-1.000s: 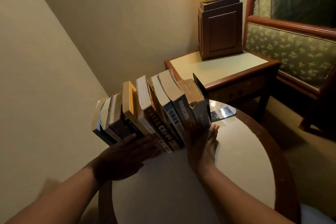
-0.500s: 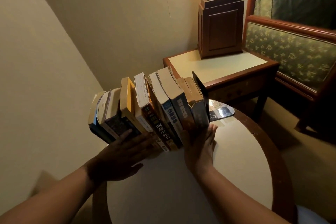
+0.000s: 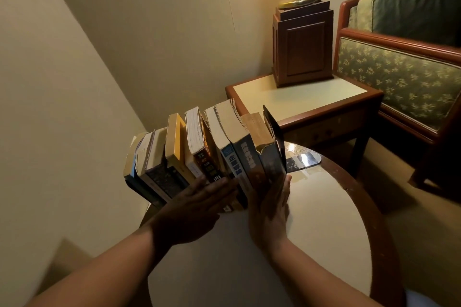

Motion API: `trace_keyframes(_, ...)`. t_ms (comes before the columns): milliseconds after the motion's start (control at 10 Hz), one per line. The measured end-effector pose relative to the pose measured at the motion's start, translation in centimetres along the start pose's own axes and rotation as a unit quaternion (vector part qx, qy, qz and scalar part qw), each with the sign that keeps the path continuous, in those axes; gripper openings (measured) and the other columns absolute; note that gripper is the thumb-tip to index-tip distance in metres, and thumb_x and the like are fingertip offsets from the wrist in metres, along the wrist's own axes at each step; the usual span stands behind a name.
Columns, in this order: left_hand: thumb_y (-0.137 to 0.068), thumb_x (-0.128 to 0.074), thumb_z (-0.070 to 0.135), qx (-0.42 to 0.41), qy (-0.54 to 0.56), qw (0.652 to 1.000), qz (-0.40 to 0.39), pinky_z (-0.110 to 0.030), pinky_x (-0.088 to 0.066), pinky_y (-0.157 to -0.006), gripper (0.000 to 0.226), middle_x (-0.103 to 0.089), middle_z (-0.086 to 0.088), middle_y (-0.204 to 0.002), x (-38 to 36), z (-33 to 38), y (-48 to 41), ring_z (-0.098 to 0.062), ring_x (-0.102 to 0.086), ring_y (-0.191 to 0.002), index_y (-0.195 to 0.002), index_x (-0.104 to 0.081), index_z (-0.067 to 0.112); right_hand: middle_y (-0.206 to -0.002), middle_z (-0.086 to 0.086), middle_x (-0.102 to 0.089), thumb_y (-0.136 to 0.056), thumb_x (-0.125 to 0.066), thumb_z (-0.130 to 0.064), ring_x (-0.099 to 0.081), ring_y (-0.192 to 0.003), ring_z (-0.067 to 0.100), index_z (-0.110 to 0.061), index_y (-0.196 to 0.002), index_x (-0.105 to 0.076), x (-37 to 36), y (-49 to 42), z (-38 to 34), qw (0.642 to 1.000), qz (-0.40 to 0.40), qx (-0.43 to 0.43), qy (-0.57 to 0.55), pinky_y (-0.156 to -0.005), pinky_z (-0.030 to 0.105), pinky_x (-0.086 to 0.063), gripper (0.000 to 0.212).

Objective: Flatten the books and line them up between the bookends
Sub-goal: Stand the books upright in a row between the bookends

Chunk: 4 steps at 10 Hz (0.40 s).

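**Row of books pressed by two open palms**

The books [image 3: 199, 154] stand in a row on the round bench [image 3: 321, 232], spines toward the viewer, tops fanned apart and leaning. The row's long axis runs left to right, directly beyond both hands. A dark bookend [image 3: 274, 132] closes its right end; no left one is visible. The left hand [image 3: 197, 209], flat and unclenched, presses the middle spines; the right hand [image 3: 272, 207], likewise flat, is nearer the bookend.

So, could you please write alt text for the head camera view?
Two bare hands, left hand and right hand, press flat against a leaning row of paperback books on a round cream table, beside a black metal bookend.
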<state>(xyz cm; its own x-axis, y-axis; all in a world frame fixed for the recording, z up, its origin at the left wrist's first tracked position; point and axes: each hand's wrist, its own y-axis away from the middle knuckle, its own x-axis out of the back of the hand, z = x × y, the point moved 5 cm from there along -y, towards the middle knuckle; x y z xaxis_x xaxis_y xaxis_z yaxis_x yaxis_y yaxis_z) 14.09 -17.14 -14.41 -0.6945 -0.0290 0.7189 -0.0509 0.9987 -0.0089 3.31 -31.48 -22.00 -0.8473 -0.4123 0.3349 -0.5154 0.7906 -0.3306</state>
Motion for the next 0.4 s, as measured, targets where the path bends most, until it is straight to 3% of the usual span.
trace_keyframes(100,-0.092,-0.045,0.051,0.016,0.008,1.0,-0.002,-0.053,-0.004,-0.118,0.075,-0.003,-0.009,-0.163,0.4,0.2,-0.2,-0.03,-0.001,-0.15,-0.155,-0.016,0.021,-0.166,0.0,-0.009,-0.096,-0.043,-0.06,-0.016,-0.151,0.021,-0.028,-0.158,0.006,0.6,-0.1,0.0,0.999,-0.007,-0.035,-0.025,-0.114,0.055,-0.033,0.085)
trace_keyframes(200,-0.091,-0.046,0.05,0.029,0.007,0.999,-0.02,-0.057,-0.004,-0.117,0.075,-0.002,-0.01,-0.163,0.8,0.7,-0.1,-0.032,-0.001,-0.15,-0.155,-0.018,0.023,-0.166,-0.008,-0.004,-0.097,-0.049,-0.055,-0.009,-0.152,0.017,-0.038,-0.157,0.005,1.3,0.3,-0.1,0.996,-0.043,-0.05,-0.064,-0.119,0.053,-0.026,0.083)
trace_keyframes(300,-0.09,-0.051,0.049,0.041,0.034,0.998,-0.035,-0.061,-0.005,-0.116,0.072,-0.002,-0.011,-0.163,1.6,1.4,0.0,-0.034,-0.001,-0.149,-0.153,-0.025,0.025,-0.166,-0.007,0.005,-0.101,-0.048,-0.021,0.003,-0.152,0.014,-0.033,-0.157,0.005,2.2,0.5,0.2,0.992,-0.109,-0.062,-0.034,-0.123,0.046,-0.016,0.078)
trace_keyframes(400,-0.084,-0.061,0.047,0.107,0.106,0.988,-0.026,-0.062,-0.006,-0.116,0.072,-0.014,-0.013,-0.161,3.9,3.4,0.8,-0.035,-0.009,-0.148,-0.147,-0.036,0.025,-0.161,0.0,-0.023,-0.101,-0.046,-0.021,-0.022,-0.147,0.018,-0.025,-0.156,-0.018,4.5,2.2,0.3,0.988,-0.118,-0.089,-0.033,-0.119,0.043,-0.028,0.061)
